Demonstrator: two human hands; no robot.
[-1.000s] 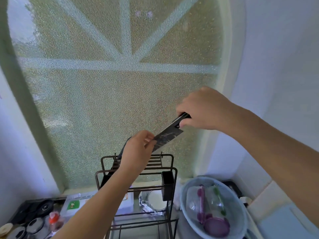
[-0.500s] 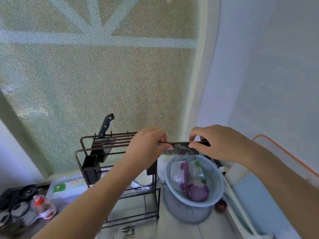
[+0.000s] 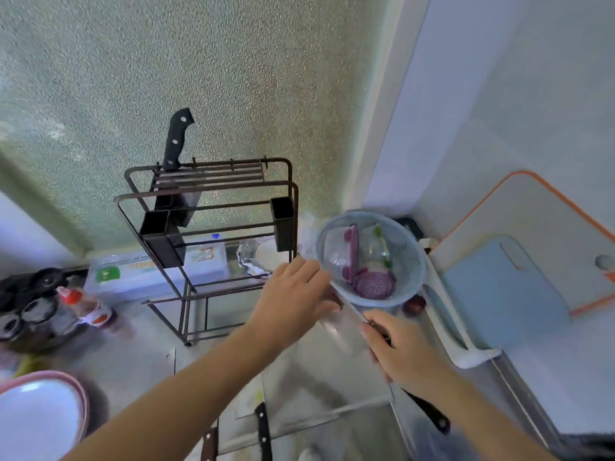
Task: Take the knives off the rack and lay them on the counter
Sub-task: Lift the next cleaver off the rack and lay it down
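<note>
A dark wire rack stands on the counter before the frosted window. One black-handled knife is still slotted in its top left. My right hand grips the handle of a wide-bladed knife, held low over the steel counter. My left hand rests its fingers on the blade's far end. Three more knives lie near the bottom edge: a black handle, a brown handle, and a black handle at my right wrist.
A blue colander with purple lids sits right of the rack. Further right lie a blue cutting board and an orange-rimmed white board. A red-capped bottle and dark jars stand left; a pink-rimmed bowl is bottom left.
Both hands have carried the wide-bladed knife from above the rack down and right to just over the counter. The view has tilted downward.
</note>
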